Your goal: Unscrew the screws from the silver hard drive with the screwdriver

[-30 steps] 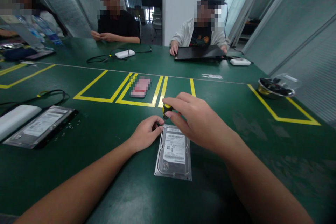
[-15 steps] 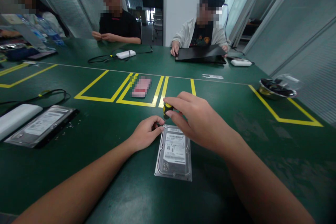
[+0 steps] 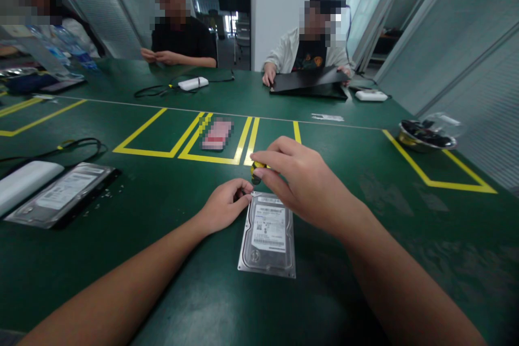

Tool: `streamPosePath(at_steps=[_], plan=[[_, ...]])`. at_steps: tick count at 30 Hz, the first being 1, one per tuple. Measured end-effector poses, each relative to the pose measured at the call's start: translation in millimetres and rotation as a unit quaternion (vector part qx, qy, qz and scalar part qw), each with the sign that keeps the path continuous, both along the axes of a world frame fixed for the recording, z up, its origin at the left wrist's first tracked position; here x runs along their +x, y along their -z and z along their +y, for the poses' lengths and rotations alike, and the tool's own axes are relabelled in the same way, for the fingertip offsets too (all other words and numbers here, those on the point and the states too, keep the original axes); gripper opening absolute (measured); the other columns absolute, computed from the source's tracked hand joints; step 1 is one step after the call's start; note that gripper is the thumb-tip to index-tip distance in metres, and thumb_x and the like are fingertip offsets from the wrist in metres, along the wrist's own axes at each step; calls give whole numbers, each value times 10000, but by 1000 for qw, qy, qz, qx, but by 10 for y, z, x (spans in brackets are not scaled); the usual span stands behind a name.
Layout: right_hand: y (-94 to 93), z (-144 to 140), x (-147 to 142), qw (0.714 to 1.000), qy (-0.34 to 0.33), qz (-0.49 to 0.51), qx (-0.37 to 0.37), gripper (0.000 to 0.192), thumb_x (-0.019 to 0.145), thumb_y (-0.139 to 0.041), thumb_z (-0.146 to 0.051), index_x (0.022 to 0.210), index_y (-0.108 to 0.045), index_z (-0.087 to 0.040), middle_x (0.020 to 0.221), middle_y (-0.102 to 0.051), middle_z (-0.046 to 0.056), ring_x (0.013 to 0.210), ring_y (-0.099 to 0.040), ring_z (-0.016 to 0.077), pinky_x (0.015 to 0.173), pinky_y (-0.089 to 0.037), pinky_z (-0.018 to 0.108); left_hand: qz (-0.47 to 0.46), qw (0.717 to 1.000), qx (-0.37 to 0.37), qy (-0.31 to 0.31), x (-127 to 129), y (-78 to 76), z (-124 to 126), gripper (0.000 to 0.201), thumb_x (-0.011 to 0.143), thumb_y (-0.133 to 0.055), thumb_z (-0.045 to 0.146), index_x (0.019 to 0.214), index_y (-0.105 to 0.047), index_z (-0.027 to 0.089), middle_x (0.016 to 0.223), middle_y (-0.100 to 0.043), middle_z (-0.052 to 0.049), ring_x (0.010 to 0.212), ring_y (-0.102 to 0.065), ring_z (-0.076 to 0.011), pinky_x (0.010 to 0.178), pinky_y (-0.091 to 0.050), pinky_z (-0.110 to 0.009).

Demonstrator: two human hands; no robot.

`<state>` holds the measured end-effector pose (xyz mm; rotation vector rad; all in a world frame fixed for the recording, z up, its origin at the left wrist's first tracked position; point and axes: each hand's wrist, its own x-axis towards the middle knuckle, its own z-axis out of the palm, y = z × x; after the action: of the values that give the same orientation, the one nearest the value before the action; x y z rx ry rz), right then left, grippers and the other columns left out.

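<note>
1. Two hands work at one corner: my right hand (image 3: 302, 181) pinches a small yellow-and-black screwdriver (image 3: 256, 169).
2. My left hand (image 3: 224, 206) pinches its tip at the far left corner of the flat silver hard drive (image 3: 267, 235) on the green table (image 3: 162, 189).
3. I think I am turning a screw; next I must keep it straight.

There are two hard drives (image 3: 267, 233) (image 3: 60, 193), one screwdriver (image 3: 256, 170), three white boxes (image 3: 24, 184) (image 3: 193, 83) (image 3: 371, 95) and one metal bowl (image 3: 425, 136).

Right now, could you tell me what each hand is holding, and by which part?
The right hand pinches a yellow-and-black screwdriver by its handle top. The left hand steadies the hard drive at its far left corner; whether it grips anything cannot be told.
</note>
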<state>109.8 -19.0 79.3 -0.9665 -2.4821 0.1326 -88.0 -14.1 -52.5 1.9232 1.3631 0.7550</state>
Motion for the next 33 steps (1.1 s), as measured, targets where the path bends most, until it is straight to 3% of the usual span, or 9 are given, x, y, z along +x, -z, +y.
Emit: streamPosePath(at_steps=[9,16,33], plan=[[-22,5,1,1000,-11,-7,11,213,971,-481,-187,1005,-685,-134,1034,-638,108,956,-579,186,809,-455,311,-15,1000,-5,9,-8,-6,-6,158,890,-550,306,940,-610,169,872,-657,-21,748,-577,-157,649,-434,-270],[-20,-11,-4,998,-2,-44,-50,255,957,-498,-188,1179,-618,-150,1030,-630,88,931,-580,196,786,-434,310,-4,1000,0,-3,-13,-7,-4,149,869,-580,309,912,-605,168,811,-628,-3,693,-545,-150,641,-418,-281],[-22,-27,-26,999,-3,-24,-44,224,980,-510,-248,1089,-676,-144,1051,-595,91,925,-562,181,805,-447,307,-2,1000,-3,-1,-16,19,0,148,878,-578,311,915,-602,170,818,-630,6,704,-553,-152,651,-415,-277]])
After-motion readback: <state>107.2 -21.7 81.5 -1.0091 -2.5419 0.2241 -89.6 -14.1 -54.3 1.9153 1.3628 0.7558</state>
